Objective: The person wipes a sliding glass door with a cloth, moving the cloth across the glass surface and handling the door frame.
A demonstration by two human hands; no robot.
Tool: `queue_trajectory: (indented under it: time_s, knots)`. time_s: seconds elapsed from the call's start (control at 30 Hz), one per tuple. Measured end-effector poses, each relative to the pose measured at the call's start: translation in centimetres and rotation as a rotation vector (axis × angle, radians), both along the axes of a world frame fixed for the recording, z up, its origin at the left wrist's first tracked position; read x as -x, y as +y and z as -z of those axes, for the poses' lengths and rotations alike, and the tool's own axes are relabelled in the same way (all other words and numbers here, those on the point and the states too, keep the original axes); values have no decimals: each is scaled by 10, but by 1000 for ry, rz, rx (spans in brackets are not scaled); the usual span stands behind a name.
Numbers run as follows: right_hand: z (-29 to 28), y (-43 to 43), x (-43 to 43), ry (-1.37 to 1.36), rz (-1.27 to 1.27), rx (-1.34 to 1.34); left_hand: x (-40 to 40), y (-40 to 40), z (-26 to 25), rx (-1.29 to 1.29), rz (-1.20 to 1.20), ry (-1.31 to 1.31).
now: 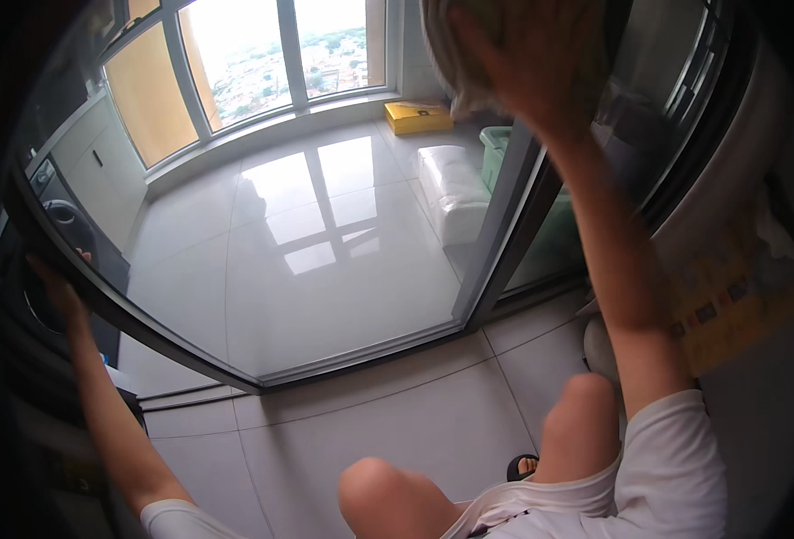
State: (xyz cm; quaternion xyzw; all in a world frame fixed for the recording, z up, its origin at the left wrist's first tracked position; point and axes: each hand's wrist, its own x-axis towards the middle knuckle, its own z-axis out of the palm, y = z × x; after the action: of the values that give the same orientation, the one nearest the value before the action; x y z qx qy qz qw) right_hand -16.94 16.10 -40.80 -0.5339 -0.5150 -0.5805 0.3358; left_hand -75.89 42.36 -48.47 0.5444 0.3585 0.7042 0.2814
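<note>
A framed sliding glass door panel [343,290] stands before me, with a tiled room visible through it. My left hand [63,290] grips the dark edge frame [188,354] of this panel at the far left, its fingertips partly hidden by the frame. High on the right, my right hand [538,74] is spread over a pale cloth [467,84] and holds it at the glass. Both the hand and the cloth look blurred. The far part of the cloth runs out of the picture at the top.
Behind the glass are a plastic-wrapped white bundle [454,192], a green plastic bin [496,151] and a yellow box [418,118]. A front-loading washing machine [39,296] stands at the left. My knees [383,488] are bent above the tiled floor [343,431]. A yellow patterned item [740,316] lies at right.
</note>
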Motion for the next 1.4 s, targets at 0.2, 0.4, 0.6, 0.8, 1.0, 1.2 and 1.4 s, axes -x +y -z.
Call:
queue_trajectory:
  time_s: [0.2, 0.4, 0.6, 0.8, 1.0, 1.2, 1.4]
  knots:
    - [40, 3, -8, 46, -93, -82, -106, -70, 12, -321, -1407, 278]
    - [194, -21, 2, 320, -146, 223, -366, -256, 75, -909, 126, 858]
    - [236, -67, 0, 416, -292, 515, -468, -282, 160, -631, 415, 899]
    - [237, -101, -46, 488, -627, 313, -505, -294, 171, -523, 51, 968]
    - [227, -112, -72, 633, -623, 58, -560, -257, 54, -661, -569, 813]
    - [236, -102, -73, 809, -609, 94, -565, -248, 0, -727, -752, 763]
    - [243, -85, -66, 808, -675, 90, -586, -252, 123, -654, -625, 822]
